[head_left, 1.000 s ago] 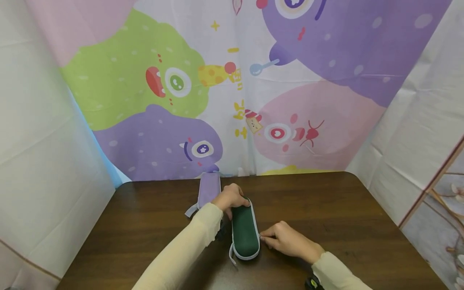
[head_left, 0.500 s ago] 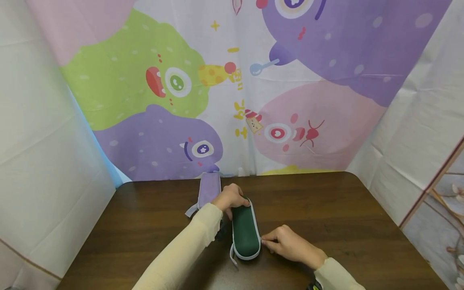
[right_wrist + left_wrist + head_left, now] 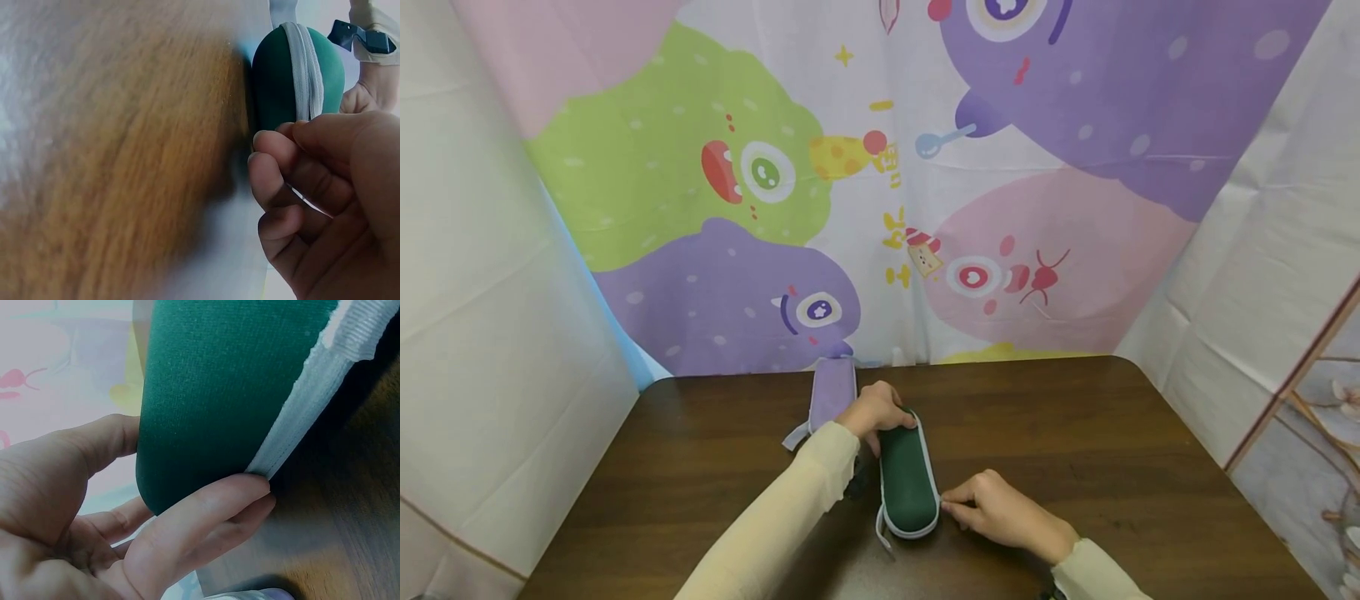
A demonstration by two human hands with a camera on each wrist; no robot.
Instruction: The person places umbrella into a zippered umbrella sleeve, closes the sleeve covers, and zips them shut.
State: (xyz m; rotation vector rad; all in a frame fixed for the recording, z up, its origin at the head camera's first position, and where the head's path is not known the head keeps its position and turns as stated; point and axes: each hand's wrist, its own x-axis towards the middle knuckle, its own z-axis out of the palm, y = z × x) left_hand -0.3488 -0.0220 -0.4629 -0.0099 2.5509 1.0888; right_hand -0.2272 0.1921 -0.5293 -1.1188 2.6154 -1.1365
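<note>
A dark green zippered case (image 3: 908,483) with a grey-white zipper band lies lengthwise on the table. My left hand (image 3: 880,412) grips its far end; in the left wrist view the thumb and fingers (image 3: 206,506) wrap round that end. My right hand (image 3: 1000,508) is at the case's right edge near its close end. Thumb and forefinger pinch together at the zipper (image 3: 302,75), apparently on its pull, which the fingertips hide. From the case's left side hangs a light fabric strap (image 3: 882,533). The zipper looks closed where it shows.
A lilac case (image 3: 833,387) with a pale strap (image 3: 795,436) lies behind my left wrist, near the table's back edge. The brown wooden table (image 3: 1075,433) meets a cartoon-printed curtain (image 3: 880,325) at the back. Pale cloth hangs on both sides.
My right hand has slid a little toward me along the case's right edge, still pinching. My left hand keeps its grip, and the case has hardly moved.
</note>
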